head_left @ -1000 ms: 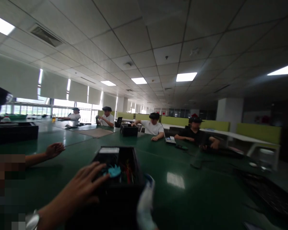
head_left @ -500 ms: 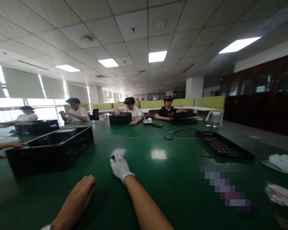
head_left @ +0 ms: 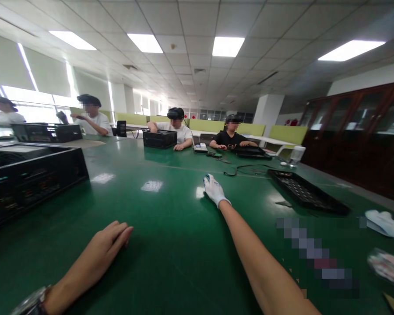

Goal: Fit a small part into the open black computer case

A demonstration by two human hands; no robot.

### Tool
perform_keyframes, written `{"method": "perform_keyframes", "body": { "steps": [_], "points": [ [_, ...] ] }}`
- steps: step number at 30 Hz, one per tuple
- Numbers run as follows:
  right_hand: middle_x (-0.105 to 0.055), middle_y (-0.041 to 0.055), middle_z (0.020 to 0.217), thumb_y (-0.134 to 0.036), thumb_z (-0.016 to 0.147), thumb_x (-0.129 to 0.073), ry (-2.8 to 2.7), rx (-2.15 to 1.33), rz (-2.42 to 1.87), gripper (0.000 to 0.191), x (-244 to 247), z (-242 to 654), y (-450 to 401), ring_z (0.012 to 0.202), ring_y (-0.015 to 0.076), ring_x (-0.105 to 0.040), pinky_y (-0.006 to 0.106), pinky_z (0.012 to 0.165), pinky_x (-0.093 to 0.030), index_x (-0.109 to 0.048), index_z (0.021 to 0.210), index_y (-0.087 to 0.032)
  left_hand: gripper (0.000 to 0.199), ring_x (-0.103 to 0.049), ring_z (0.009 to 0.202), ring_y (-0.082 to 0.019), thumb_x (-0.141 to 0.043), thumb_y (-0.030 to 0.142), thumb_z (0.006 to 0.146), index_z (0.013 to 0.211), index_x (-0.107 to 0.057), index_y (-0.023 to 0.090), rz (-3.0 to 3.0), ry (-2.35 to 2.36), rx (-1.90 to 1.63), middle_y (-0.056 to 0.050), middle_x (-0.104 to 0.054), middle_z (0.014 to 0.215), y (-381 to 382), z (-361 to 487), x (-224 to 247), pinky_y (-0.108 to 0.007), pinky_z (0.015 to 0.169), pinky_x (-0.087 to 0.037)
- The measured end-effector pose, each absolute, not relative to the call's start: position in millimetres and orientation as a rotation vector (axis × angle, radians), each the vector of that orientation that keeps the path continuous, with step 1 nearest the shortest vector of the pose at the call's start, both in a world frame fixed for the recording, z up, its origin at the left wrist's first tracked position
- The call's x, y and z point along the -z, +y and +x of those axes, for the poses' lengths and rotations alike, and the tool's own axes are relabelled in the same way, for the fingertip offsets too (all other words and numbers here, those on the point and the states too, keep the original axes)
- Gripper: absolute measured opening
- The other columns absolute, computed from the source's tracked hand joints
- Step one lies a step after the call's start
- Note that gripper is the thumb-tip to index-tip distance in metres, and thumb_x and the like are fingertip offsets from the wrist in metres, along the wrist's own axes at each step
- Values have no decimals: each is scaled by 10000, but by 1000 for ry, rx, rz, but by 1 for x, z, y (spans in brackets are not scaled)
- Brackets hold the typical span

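My left hand (head_left: 109,245), bare with a watch on the wrist, rests low over the green table (head_left: 170,227). Its fingers are curled together, and I see nothing in them. Farther out, my right hand (head_left: 214,190) wears a white glove with blue at the fingertips. Its fingers are bent inward toward the tabletop, and the back of the hand hides whatever they may hold. On the left stands an open black computer case (head_left: 52,177) with parts inside, apart from both hands.
At right lie a shallow black tray-like panel (head_left: 315,197), a white glove (head_left: 385,223) and a clear bag (head_left: 387,267). A dark cable (head_left: 246,167) lies beyond my right hand. Co-workers sit across the table, one behind a smaller black case (head_left: 160,139).
My right hand has swept to the right across the table, away from the black case. My left hand stays about where it was. The view has turned and tilted down a little.
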State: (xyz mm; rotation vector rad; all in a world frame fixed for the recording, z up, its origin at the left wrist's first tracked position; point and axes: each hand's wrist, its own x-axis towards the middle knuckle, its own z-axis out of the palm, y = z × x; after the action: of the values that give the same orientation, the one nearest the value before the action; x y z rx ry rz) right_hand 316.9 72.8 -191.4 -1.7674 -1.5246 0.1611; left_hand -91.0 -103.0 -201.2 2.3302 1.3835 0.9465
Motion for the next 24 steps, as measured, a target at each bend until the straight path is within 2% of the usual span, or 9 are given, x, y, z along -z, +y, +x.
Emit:
{"method": "perform_keyframes", "body": {
  "steps": [4,5,7,9,14,16,19,21,24],
  "points": [
    [-644,100,1246,-457,1016,-543,-1547,-125,-1778,396,193,319,69,1119,242,-630,496,1003,-510,-593,1298,-183,513,-558,659,-154,-398,561,1002,688,-589,204,2412,1343,-960,-14,-576,702,-102,-93,200,-267,650,-474],
    [-661,92,1198,-458,1020,-536,-1537,-119,-1783,377,192,320,66,1071,227,-646,475,973,-527,-608,1264,-179,459,-594,724,-160,-412,523,1008,761,-636,207,2431,1315,-971,-19,-620,769,-103,-94,200,-265,698,-499],
    [-679,76,1118,-454,1022,-535,-1520,-110,-1790,351,189,321,62,977,202,-664,434,910,-553,-622,1215,-174,334,-646,913,-175,-427,437,1018,1027,-691,233,2461,1265,-1011,-32,-683,1011,-104,-96,199,-281,845,-533],
    [-684,64,1073,-439,1006,-570,-1531,-98,-1785,324,187,321,58,937,191,-663,412,881,-558,-631,1177,-170,314,-641,1070,-196,-446,387,1014,1217,-648,258,2483,1236,-1030,-47,-658,1208,-106,-97,197,-326,977,-524],
    [-685,42,975,-437,933,-679,-1674,-81,-1769,286,186,321,60,916,191,-650,413,886,-540,-668,1017,-163,304,-609,1186,-215,-409,338,1031,1213,-642,265,2476,1211,-925,-78,-607,1288,-111,-97,194,-383,1064,-503],
    [-689,39,968,-443,924,-691,-1747,-81,-1754,287,187,321,63,904,187,-649,407,879,-539,-675,994,-166,344,-587,1234,-215,-418,313,1024,1329,-577,291,2450,1224,-916,-79,-550,1375,-114,-96,193,-397,1097,-488],
    [-698,42,998,-452,915,-701,-1824,-77,-1727,304,189,323,65,911,188,-655,409,882,-541,-681,1013,-166,508,-575,1262,-221,-470,278,995,1493,-404,354,2422,1259,-905,-71,-479,1468,-117,-94,195,-425,1110,-487],
    [-700,48,1023,-455,924,-689,-1828,-63,-1722,312,189,324,63,938,195,-658,420,899,-538,-680,1038,-164,601,-583,1250,-230,-489,271,986,1548,-305,378,2426,1282,-906,-77,-465,1488,-118,-94,197,-450,1096,-497],
    [-696,59,1051,-450,960,-640,-1800,-30,-1732,310,187,324,60,980,204,-655,431,923,-531,-671,1081,-166,658,-585,1238,-250,-502,274,982,1580,-243,361,2454,1323,-944,-107,-475,1482,-117,-95,202,-491,1093,-486]
  ]
}}
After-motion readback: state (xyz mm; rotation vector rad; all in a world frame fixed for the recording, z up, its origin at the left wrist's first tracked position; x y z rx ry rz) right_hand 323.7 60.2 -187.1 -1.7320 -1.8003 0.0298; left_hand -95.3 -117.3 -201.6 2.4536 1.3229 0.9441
